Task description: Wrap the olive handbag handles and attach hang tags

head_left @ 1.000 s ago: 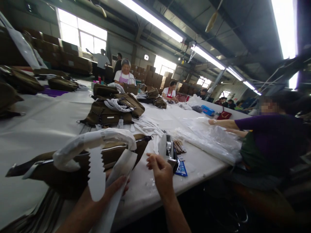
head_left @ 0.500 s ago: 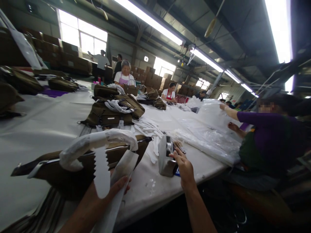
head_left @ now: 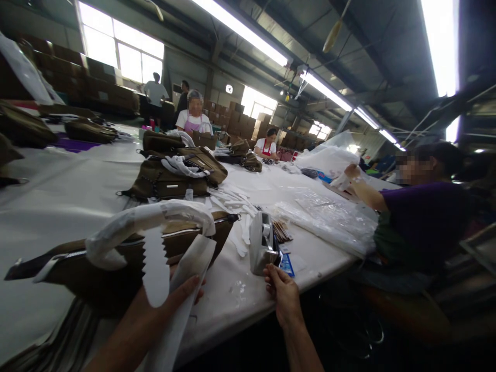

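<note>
An olive-brown handbag [head_left: 104, 281] lies in front of me on the table, its handle [head_left: 145, 217] wrapped in white material. A white tag with a toothed edge [head_left: 155, 268] hangs down from that handle. My left hand [head_left: 186, 297] is closed around a long strip of white wrapping [head_left: 194, 261] beside the bag; what lies inside the wrapping is hidden. My right hand [head_left: 284, 292] pinches with thumb and forefinger at the cutting end of a grey tape dispenser [head_left: 261, 245]. The tape between the fingertips hardly shows.
More olive bags [head_left: 174, 175] are piled beyond mine. Loose white toothed tags [head_left: 234, 204], small brown sticks [head_left: 282, 231] and a blue packet [head_left: 287, 264] lie near the dispenser. To the right, a co-worker in purple [head_left: 422, 212] handles clear plastic bags [head_left: 325, 219].
My right hand has come down and towards me, from open fingers beside the dispenser to a pinch at its cutting end. The co-worker has shifted the plastic.
</note>
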`<state>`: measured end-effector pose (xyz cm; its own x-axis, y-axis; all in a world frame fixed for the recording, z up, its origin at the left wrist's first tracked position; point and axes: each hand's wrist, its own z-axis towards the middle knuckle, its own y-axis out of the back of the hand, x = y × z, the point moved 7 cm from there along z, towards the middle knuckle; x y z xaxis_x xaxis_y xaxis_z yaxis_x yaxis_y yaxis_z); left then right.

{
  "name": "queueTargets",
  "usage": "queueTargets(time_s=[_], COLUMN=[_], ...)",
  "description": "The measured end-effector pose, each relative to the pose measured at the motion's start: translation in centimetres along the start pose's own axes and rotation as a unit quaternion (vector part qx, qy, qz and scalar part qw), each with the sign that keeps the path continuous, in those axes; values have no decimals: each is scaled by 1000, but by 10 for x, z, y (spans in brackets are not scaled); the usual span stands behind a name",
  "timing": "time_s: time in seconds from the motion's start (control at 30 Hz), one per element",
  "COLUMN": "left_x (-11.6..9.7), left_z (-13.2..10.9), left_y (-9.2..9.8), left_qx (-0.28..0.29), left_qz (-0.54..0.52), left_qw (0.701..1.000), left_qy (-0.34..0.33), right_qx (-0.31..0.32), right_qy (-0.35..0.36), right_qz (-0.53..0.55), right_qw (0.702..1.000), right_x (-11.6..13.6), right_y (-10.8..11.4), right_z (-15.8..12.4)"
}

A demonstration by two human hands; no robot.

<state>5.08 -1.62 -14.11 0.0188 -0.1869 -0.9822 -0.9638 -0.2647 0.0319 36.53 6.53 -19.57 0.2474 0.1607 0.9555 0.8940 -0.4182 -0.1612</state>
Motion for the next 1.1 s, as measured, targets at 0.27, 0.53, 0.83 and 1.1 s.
queueTargets(time_s=[0.27, 0.53, 0.83, 1.1], left_x=[-20, -22, -25, 4], left_z=[-7, 0, 1, 19], left_y=[4, 0, 4, -3], left_qx=[3, 46, 34, 69], left_qz=[-19, 20, 8, -95], left_qw=[999, 999, 999, 993], left_qy=[40, 4, -30, -2], right_qx=[45, 362, 347, 324], right_qy=[76, 187, 201, 168], right_qz=[-42, -65, -241, -401], right_qw=[995, 911, 884, 840], right_x=[16, 76, 74, 79], right_y=[-13, -132, -183, -172], right_z=[-27, -115, -87, -83])
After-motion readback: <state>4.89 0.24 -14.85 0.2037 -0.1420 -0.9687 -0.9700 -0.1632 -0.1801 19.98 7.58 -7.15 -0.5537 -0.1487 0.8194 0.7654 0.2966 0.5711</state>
